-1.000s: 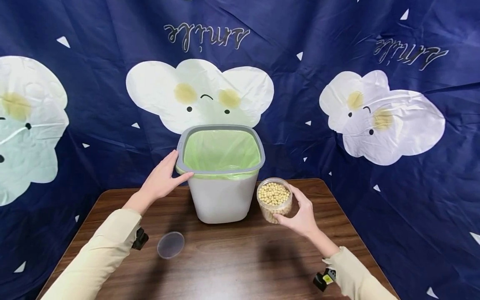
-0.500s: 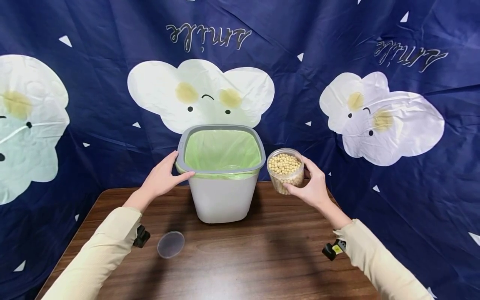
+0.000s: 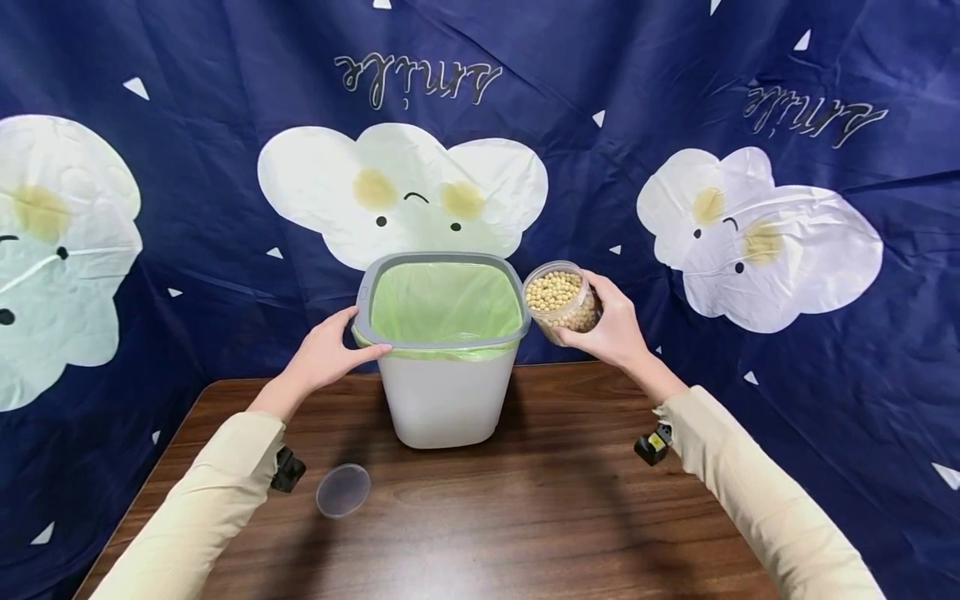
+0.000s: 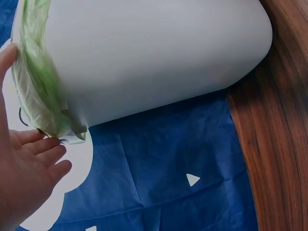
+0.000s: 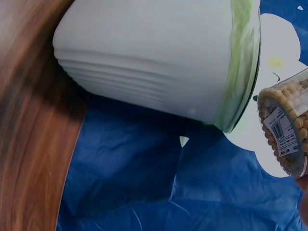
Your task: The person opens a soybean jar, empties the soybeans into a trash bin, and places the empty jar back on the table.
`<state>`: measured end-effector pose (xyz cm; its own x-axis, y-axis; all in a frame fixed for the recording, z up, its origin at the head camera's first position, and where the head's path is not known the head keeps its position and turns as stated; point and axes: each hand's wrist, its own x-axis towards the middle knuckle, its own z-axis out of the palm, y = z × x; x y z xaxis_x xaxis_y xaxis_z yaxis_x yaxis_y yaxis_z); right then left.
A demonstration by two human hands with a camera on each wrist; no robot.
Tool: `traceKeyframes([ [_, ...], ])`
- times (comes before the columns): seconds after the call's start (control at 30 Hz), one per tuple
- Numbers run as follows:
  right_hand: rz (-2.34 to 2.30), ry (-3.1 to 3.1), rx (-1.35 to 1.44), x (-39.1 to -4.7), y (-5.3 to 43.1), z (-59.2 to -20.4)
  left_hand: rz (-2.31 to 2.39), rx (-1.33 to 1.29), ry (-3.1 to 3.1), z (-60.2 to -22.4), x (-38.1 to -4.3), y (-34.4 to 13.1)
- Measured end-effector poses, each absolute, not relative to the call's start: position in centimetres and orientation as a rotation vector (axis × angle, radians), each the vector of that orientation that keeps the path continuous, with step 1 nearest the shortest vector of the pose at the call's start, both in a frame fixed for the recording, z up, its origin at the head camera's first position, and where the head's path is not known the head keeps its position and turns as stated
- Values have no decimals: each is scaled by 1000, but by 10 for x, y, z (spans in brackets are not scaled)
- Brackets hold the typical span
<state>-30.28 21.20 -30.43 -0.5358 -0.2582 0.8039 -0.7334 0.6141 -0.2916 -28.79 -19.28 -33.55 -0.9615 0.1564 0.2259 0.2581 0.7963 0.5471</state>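
The clear jar (image 3: 581,321) hangs off the worktop (image 3: 465,517), in the air just right of the bin (image 3: 446,400), level with its grey rim (image 3: 442,343). It leans towards the bin, mouth uncovered, and pale round beans (image 3: 552,290) fill most of it; whether it touches the rim I cannot tell. The right wrist view shows a white label (image 5: 284,132) with a barcode on its base. The right hand (image 3: 611,325) holds the jar from the right, thumb on the near side and fingers round the far side.

The bin stands upright near the worktop's far edge, well in from both far corners. A green liner (image 3: 442,300) covers its inside and folds over below the rim. The left hand (image 3: 326,354) rests at the rim's near left corner, thumb along the front, fingers at the left side, the two spread wide apart.

A clear round lid (image 3: 343,491) lies flat on the worktop, nearer the left edge than the right. Cream sleeves (image 3: 742,467) cover both arms, with a black device (image 3: 651,446) at each wrist. Behind hangs blue cloth (image 3: 585,50) with white clouds (image 3: 405,167).
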Motion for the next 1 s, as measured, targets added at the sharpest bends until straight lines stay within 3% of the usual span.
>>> traceKeyframes([
  [1.0,302,-2159,1015,-349,193,-282,-936,-310,-2805,-334,-286,-194],
])
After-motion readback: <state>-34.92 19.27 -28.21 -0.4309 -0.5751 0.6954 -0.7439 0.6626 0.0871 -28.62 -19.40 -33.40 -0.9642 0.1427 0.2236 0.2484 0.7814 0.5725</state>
